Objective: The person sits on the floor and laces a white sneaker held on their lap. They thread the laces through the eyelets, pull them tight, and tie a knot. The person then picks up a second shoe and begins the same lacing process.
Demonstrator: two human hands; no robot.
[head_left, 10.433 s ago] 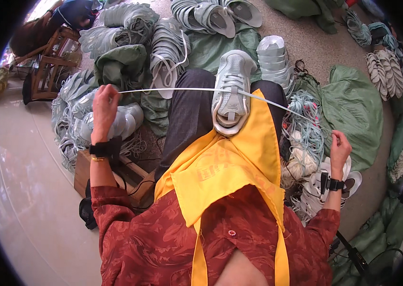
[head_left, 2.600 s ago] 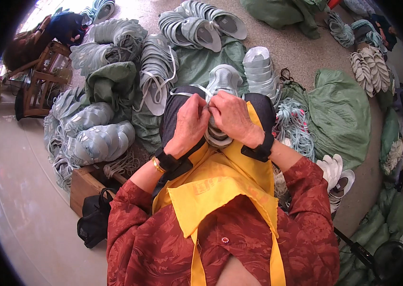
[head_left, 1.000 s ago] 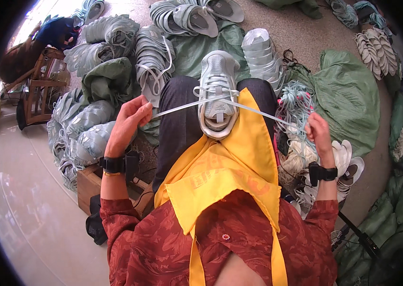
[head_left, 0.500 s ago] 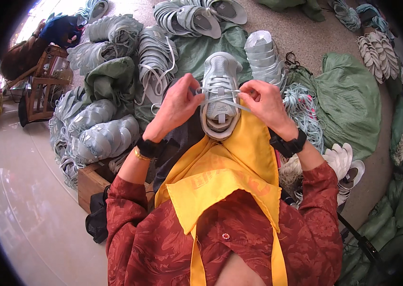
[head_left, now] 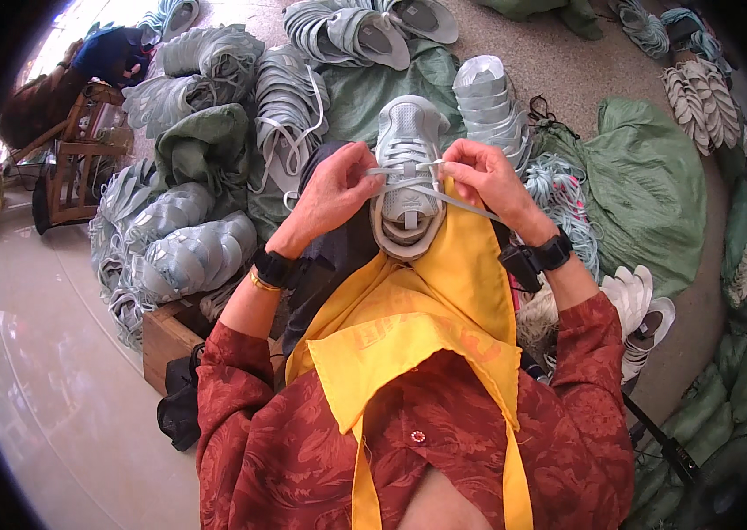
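A pale grey shoe upper [head_left: 410, 214] rests on my lap over the yellow apron [head_left: 470, 256], its toe pointing away from me. Light shoelaces [head_left: 407, 184] run across its eyelets and tongue. On the left side of the shoe, my left hand [head_left: 344, 181] is closed, pinching a lace between thumb and finger. My right hand [head_left: 485, 177] pinches a lace at the right side, near the top eyelets. One loose lace strand trails from the shoe under my right hand toward that wrist. The laces lie crossed over the tongue between both hands.
Stacked grey shoe uppers [head_left: 201, 252] lie to the left, beside a wooden box [head_left: 170, 344]. Another stack [head_left: 484, 106] stands beyond my right hand. Bundled pale laces [head_left: 559, 199] and a green sack [head_left: 647, 194] lie at the right. White shoe parts [head_left: 628, 300] sit nearer.
Both hands have shifted slightly, staying at the shoe's sides. The loose lace strand now stretches further right, below my right hand. The shoe has stayed in place.
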